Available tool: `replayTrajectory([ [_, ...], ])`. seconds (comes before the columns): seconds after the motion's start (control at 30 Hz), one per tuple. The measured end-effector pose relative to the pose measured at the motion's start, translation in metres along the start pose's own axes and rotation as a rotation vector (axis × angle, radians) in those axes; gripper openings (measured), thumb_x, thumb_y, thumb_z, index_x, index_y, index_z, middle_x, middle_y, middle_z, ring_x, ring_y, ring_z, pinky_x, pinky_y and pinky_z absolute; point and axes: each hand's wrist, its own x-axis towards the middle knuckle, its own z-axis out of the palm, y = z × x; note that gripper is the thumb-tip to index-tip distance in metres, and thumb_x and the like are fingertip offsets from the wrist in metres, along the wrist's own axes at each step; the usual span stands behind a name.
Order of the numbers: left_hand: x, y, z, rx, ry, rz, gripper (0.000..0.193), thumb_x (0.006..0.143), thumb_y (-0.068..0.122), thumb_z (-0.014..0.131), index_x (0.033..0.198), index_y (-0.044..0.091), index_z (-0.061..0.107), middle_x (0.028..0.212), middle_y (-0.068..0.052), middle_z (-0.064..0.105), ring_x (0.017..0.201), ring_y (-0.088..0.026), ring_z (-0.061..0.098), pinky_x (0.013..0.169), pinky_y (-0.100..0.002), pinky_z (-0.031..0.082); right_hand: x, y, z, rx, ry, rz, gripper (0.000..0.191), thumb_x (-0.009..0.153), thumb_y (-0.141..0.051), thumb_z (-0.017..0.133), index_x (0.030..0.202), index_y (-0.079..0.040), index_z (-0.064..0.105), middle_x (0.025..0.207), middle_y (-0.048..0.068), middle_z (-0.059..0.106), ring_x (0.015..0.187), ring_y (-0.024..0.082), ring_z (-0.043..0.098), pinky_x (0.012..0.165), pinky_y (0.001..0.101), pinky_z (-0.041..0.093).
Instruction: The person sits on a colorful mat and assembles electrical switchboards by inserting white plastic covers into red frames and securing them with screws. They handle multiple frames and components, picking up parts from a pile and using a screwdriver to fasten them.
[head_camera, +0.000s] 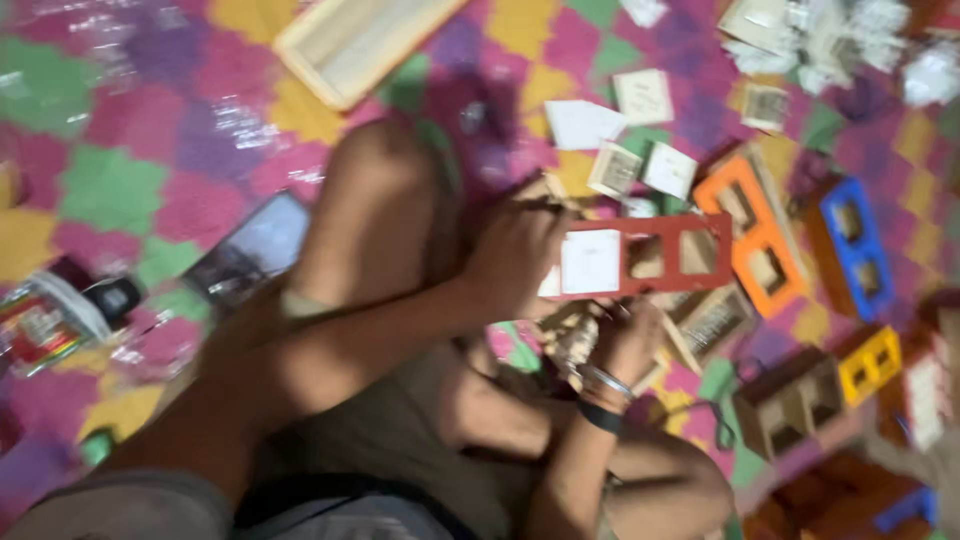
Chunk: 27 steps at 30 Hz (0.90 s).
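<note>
1. Head view, blurred by motion: a person sits cross-legged on a floor mat (130, 150) patterned in pink, green, yellow and purple.
2. Left hand (515, 262) grips the left end of a red frame (645, 258); fingers are curled shut over its edge.
3. Red frame: a flat rectangular piece with three windows in a row. The left window is filled by a white square card (591, 261); the other two are open.
4. Its long axis runs left to right across the view, nearly level, and it is held above the lap, face toward the camera.
5. Right hand (628, 340) sits just below the frame, fingers closed around a small pale object (577, 342) too blurred to identify. Bangles and a dark band circle the wrist.
6. Right of the frame, on the mat: an orange frame (757, 235), a blue frame (850, 245), a yellow frame (870, 365) and a brown block (795, 400) with openings.
7. Above: scattered white and cream square cards (643, 95), some printed.
8. Top centre: a pale wooden tray (350, 45), lying diagonally.
9. Left: a dark phone (250, 250), and a colourful printed packet (40, 325) near the edge.
</note>
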Motion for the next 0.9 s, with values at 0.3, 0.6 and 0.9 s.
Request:
replayTrajectory([
  [0.3, -0.007, 0.009, -0.006, 0.038, -0.076, 0.397, 0.096, 0.063, 0.047, 0.085, 0.149, 0.026, 0.045, 0.154, -0.018, 0.038, 0.136, -0.041, 0.046, 0.087, -0.056, 0.049, -0.024, -0.03, 0.04, 0.043, -0.035, -0.062, 0.016, 0.106, -0.019, 0.062, 0.1, -0.006, 0.068, 0.084, 0.002, 0.065, 0.07, 0.011, 0.056, 0.063, 0.0264, 0.044],
  [0.6, -0.027, -0.008, 0.017, -0.12, -0.215, 0.412, 0.084, 0.081, 0.04, 0.08, 0.153, 0.048, 0.038, 0.173, -0.01, 0.018, 0.159, -0.036, 0.026, 0.1, -0.063, 0.052, -0.015, -0.02, 0.016, 0.018, -0.096, 0.115, 0.02, 0.109, -0.023, 0.058, 0.118, -0.006, 0.066, 0.103, 0.004, 0.065, 0.088, 0.017, 0.06, 0.072, 0.0312, 0.048],
  [0.9, -0.024, -0.002, 0.006, -0.036, -0.474, 0.324, 0.114, 0.061, 0.05, 0.089, 0.156, 0.048, 0.024, 0.173, -0.006, 0.004, 0.161, -0.034, 0.011, 0.11, -0.07, 0.039, -0.022, -0.032, 0.02, 0.119, -0.182, 0.186, 0.032, 0.119, -0.028, 0.063, 0.116, 0.004, 0.061, 0.097, 0.009, 0.059, 0.082, 0.018, 0.053, 0.069, 0.0285, 0.043],
])
